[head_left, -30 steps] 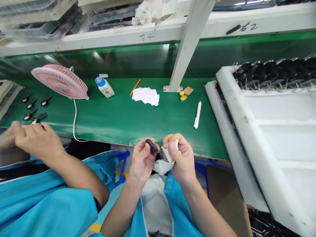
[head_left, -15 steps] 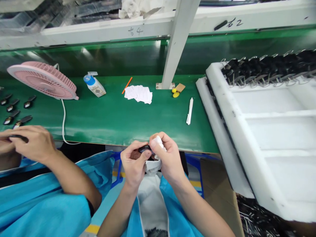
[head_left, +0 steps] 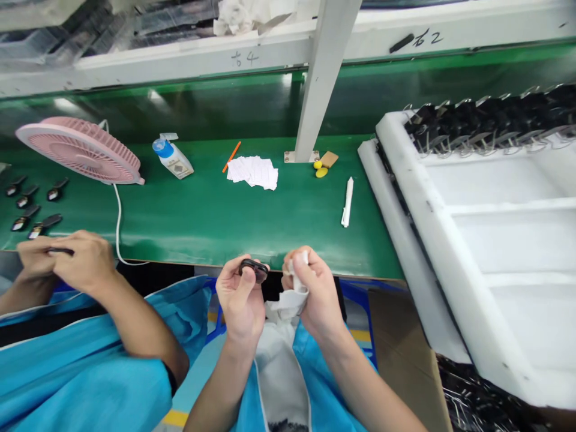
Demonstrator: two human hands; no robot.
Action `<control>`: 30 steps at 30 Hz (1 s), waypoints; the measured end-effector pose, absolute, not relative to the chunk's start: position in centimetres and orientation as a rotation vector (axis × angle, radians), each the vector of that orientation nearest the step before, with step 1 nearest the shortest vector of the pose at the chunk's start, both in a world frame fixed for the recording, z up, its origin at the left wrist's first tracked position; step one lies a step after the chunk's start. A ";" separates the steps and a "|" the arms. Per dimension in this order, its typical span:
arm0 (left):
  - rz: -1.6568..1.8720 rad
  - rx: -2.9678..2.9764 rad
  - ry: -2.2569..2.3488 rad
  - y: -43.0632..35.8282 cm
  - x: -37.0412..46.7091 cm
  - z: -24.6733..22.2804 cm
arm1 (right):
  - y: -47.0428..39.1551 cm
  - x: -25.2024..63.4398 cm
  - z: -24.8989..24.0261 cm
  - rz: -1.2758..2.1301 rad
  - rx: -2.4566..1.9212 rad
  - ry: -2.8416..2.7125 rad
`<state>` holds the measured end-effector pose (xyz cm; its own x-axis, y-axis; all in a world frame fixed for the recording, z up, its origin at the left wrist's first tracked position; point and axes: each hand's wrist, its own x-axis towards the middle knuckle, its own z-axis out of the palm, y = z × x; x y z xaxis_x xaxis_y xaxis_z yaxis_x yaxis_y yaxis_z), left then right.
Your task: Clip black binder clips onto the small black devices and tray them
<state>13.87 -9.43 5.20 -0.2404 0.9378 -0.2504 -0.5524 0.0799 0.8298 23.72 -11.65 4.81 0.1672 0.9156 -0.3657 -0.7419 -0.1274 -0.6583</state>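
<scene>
My left hand [head_left: 242, 295] is closed on a small black watch case [head_left: 254, 270], held between thumb and fingers just in front of the table's edge. Its dark, glossy side catches some light. A crumpled white cloth [head_left: 292, 297] is bunched in my right hand [head_left: 316, 288], and a loose part of it hangs down between the two hands. The hands are a short way apart, and the cloth does not touch the watch case.
On the green table [head_left: 202, 210] are a pink fan [head_left: 81, 150], a blue-capped bottle [head_left: 173, 158], paper slips [head_left: 252, 172], an orange stick [head_left: 231, 157] and a white pen [head_left: 347, 202]. White foam trays [head_left: 450, 252] stand right. At left, a co-worker's hands [head_left: 85, 258] hold a dark piece.
My hands have moved apart. The cloth, earlier against the black watch case, has come away to the right with my right hand, and the case now shows more fully in my left.
</scene>
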 end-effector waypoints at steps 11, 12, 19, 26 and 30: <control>1.282 0.226 0.979 -9.7 14.3 5.5 | -11.9 25.3 5.4 1.553 -0.826 -0.282; 1.278 0.215 0.981 -9.7 14.3 5.5 | -12.0 25.2 5.1 1.521 -0.844 -0.296; 1.246 0.188 1.048 -9.9 14.5 5.7 | -12.2 24.8 4.7 1.309 -0.978 -0.509; 1.402 0.430 1.133 -10.2 14.2 4.8 | -11.2 23.9 5.0 1.308 -0.955 -0.600; 1.483 0.590 1.152 -10.3 13.9 4.5 | -11.3 23.7 4.5 1.535 -0.902 -0.443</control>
<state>13.93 -10.32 4.50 -0.2619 0.9382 -0.2263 -0.4513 0.0882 0.8880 23.68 -11.28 4.53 0.0440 0.9573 -0.2857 -0.6579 -0.1875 -0.7294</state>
